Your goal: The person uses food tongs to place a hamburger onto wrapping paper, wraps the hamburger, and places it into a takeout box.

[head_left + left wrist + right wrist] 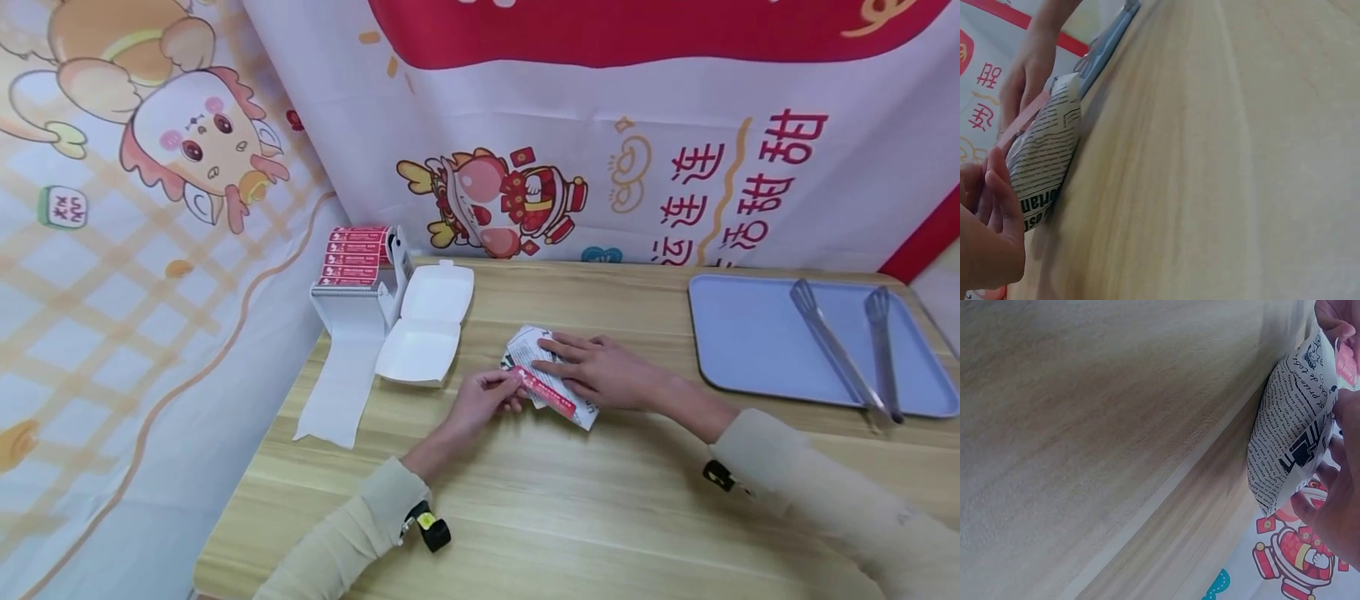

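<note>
A packet wrapped in newsprint-patterned paper (528, 343) lies on the wooden table in front of me. Across it runs a red printed sticker strip (551, 393). My left hand (483, 402) pinches the strip's left end between thumb and fingers. From the other side my right hand (611, 372) rests on the packet with its fingers spread and fairly straight. Bulging and dark-lettered, the packet (1047, 150) shows its side in the left wrist view. In the right wrist view the right hand's fingers touch the wrapper (1288, 425); its underside is hidden.
A label dispenser (356, 258) with a roll of red stickers stands at the back left, its white backing strip (341, 375) trailing onto the table. Beside it sits an opened white clamshell box (420, 350). At the right, a blue tray (757, 342) carries metal tongs (836, 350).
</note>
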`<state>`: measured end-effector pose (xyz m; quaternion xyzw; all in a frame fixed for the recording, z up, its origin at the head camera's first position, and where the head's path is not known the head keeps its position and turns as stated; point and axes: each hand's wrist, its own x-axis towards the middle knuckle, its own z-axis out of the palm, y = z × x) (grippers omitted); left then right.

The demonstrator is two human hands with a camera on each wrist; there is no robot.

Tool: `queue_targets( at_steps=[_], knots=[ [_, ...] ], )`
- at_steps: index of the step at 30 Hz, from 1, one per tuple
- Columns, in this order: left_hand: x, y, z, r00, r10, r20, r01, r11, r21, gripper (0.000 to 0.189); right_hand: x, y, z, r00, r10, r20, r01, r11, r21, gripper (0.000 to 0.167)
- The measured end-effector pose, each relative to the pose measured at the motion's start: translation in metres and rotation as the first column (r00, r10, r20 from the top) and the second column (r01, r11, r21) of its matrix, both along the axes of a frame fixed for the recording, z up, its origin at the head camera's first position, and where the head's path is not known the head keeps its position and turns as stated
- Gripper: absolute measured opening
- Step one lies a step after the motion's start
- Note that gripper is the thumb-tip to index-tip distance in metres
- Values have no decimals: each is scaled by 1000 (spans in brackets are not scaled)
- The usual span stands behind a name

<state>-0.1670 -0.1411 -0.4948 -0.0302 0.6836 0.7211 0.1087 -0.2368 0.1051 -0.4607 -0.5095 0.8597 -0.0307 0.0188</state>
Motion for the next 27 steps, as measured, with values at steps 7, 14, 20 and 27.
queue_targets(
  at_steps=[7,14,20,27],
  knots=[
    [6,1,-5,996,87,-16,-87,995,-39,25,1,-1,2,1000,5,3,-5,1000,1,54],
    [9,2,-1,992,127,-28,-129,988,-86,23,0,-2,1,1000,10,0,-10,1000,10,54],
    [7,2,-5,989,128,-68,-139,970,-197,20,0,-1,0,1000,2,6,-2,1000,16,55],
    [6,2,-3,991,108,-80,-127,948,-292,22,0,-1,1,1000,1,11,-1,1000,22,55]
  ],
)
